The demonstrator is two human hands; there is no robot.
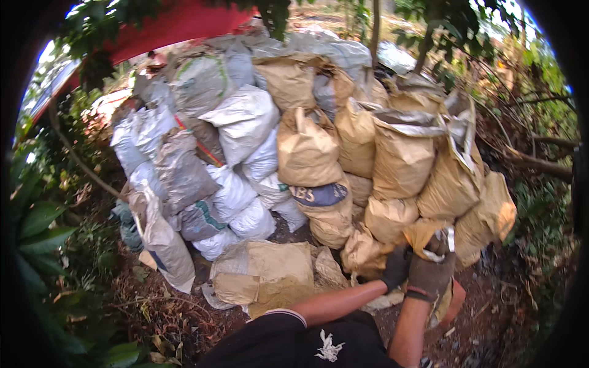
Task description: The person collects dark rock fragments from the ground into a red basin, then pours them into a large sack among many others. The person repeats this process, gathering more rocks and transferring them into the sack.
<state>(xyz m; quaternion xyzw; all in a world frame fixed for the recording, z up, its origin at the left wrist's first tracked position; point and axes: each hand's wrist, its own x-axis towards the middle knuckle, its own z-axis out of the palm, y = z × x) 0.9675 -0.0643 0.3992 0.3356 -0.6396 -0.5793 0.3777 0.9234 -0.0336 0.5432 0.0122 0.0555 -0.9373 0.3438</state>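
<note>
Both my hands wear dark work gloves and are together at the lower right, at the upper end of a brown paper sack. My right hand is closed on the sack's gathered mouth, where a pale silvery lining shows. Just left of it, my left hand is closed against the same sack's edge; its fingertips are partly hidden. Behind them stands a small filled brown sack. A flattened brown sack lies on the ground left of my forearms.
Ahead rises a stacked pile of filled sacks, white ones to the left and brown ones to the right. One beige sack leans at the left. Branches lie at right, leafy plants at left, and a red tarp hangs behind.
</note>
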